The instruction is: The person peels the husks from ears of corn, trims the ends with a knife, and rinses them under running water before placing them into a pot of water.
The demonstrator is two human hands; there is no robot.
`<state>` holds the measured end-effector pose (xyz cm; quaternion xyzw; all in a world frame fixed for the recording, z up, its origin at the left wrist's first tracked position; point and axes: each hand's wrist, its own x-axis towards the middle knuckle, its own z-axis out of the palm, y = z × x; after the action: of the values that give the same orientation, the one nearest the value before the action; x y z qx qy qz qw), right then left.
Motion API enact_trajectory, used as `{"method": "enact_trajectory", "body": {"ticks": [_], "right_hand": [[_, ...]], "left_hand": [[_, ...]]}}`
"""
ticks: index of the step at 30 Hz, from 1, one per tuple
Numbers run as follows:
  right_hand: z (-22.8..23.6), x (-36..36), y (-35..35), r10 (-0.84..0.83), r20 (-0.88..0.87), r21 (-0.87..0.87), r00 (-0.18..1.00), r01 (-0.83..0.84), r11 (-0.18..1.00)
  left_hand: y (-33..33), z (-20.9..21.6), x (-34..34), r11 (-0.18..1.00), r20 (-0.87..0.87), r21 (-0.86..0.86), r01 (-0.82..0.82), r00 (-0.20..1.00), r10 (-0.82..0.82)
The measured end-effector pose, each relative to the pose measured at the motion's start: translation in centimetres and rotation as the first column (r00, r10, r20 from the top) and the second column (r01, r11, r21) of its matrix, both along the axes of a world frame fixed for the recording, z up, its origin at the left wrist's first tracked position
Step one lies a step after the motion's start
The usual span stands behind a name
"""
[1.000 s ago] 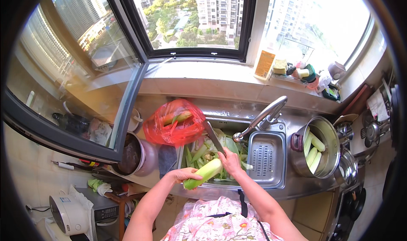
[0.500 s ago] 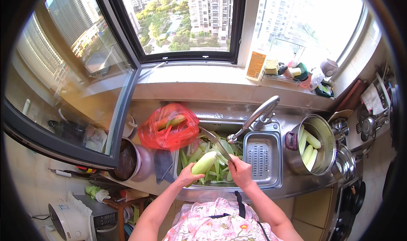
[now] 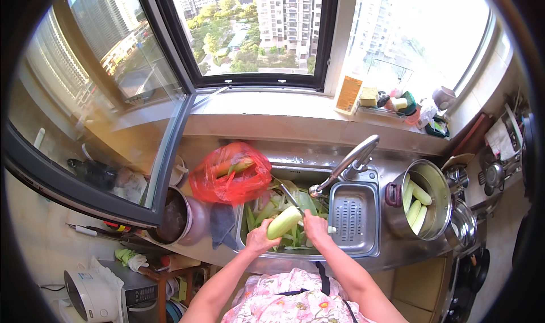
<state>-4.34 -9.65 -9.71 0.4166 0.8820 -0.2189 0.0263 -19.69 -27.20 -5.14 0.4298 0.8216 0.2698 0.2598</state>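
My left hand is wrapped around a pale green ear of corn, tilted over the sink with its far end up to the right. In my right hand is a knife, whose blade points away to the far left and lies by the corn's upper end. Its handle is mostly hidden in my fingers. A small pale piece shows just right of that hand; I cannot make out what it is. Below both hands, stripped green husks fill the large sink basin.
A red plastic bag with corn inside sits at the basin's far left. The faucet arches over the sink beside a perforated drain tray. Right of it stands a steel pot holding several ears. An open window sash juts in at left.
The knife and the corn's upper end have come closer together, and the corn has turned slightly. A small pale piece now shows beside my right hand. The whole view has shifted a little.
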Motion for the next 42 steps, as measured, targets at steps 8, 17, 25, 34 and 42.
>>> {"method": "enact_trajectory", "body": {"ticks": [8, 17, 25, 34, 42], "right_hand": [[10.2, 0.5, -1.9, -0.001, -0.501, 0.046, 0.865, 0.028, 0.999], [2.5, 3.7, -2.6, 0.078, -0.029, 0.012, 0.997, -0.077, 0.997], [6.4, 12.6, -1.9, -0.039, -0.092, 0.203, 0.995, 0.057, 0.978], [0.2, 22.7, -1.7, -0.265, 0.174, 0.402, 0.948, 0.177, 0.898], [-4.8, 24.6, -1.2, -0.305, 0.276, 0.404, 0.912, 0.178, 0.897]], "left_hand": [[-1.1, -2.1, -2.7, 0.989, 0.154, 0.071, -0.128, 0.981, 0.116], [-0.5, -1.0, -2.5, 0.988, 0.228, 0.149, -0.044, 0.974, 0.009], [1.1, -1.7, -2.5, 0.935, 0.832, 0.144, -0.323, 0.552, 0.062], [3.5, -4.5, -1.5, 0.951, 0.976, -0.023, -0.309, 0.198, 0.088], [5.4, -4.5, -0.1, 0.953, 0.994, -0.095, -0.286, 0.032, 0.109]]}}
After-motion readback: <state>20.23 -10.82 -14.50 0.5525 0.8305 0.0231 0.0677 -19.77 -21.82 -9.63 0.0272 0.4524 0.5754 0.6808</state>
